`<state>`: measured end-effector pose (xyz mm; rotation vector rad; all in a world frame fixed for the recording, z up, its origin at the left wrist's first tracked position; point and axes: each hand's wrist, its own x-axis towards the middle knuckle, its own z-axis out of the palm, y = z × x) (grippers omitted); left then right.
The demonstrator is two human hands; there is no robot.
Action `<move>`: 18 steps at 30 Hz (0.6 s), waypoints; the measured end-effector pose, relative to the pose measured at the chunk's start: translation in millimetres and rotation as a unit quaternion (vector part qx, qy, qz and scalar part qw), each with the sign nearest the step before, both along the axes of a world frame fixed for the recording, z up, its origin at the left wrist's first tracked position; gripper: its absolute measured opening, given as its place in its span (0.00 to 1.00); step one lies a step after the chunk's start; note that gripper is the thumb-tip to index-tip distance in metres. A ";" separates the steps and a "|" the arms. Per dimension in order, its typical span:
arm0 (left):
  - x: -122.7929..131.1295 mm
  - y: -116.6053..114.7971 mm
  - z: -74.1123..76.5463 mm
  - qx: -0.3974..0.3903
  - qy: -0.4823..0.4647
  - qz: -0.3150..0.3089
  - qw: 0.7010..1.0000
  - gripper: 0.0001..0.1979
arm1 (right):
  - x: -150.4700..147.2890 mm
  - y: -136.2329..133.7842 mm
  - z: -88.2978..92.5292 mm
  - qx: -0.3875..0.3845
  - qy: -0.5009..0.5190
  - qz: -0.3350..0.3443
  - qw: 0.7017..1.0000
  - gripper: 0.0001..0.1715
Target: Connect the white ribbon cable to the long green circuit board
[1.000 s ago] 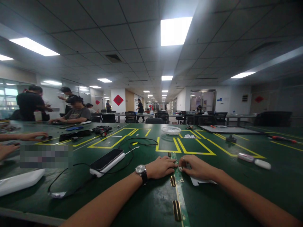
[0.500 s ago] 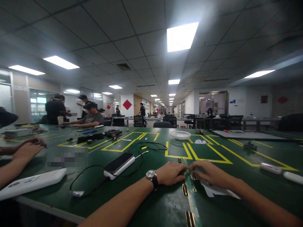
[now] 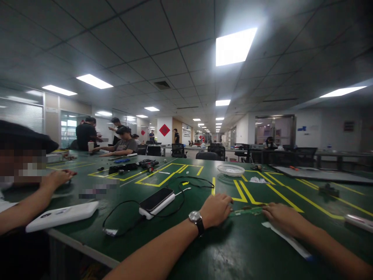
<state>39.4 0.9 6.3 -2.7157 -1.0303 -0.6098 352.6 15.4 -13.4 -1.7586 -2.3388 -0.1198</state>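
A thin green circuit board strip (image 3: 247, 211) stretches crosswise between my two hands just over the table. My left hand (image 3: 217, 210), with a watch on its wrist, is closed on the strip's left end. The right end lies in the closed fingers of my right hand (image 3: 282, 217). My fingers hide both ends of the strip, and its details are blurred. A long white paper strip (image 3: 291, 243) lies on the table under my right hand and forearm.
Left of my arm are a phone (image 3: 156, 200) on a white power bank with a black cable (image 3: 201, 179), and a white case (image 3: 62, 216). A white basket (image 3: 230, 170) stands ahead. At the far left a co-worker's hand (image 3: 56, 178) is busy over the green table (image 3: 163, 249).
The circuit board strip has turned from pointing toward me to lying crosswise between my hands. My right hand has moved right, away from my left. The view has shifted left.
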 end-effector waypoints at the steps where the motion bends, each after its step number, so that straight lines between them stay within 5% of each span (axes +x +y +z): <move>1: 0.3 -0.6 0.1 0.002 0.001 -0.003 1.000 0.13 | 9.9 3.9 -2.9 -0.004 -0.003 -0.039 0.999 0.28; 6: -1.3 -0.8 0.4 0.014 0.014 -0.008 1.000 0.14 | 29.3 11.7 -9.4 -0.005 -0.022 -0.135 0.991 0.31; 18: 1.7 10.6 -18.1 0.006 0.052 -0.062 0.997 0.15 | 49.3 28.2 -29.3 -0.010 -0.014 -0.125 0.992 0.39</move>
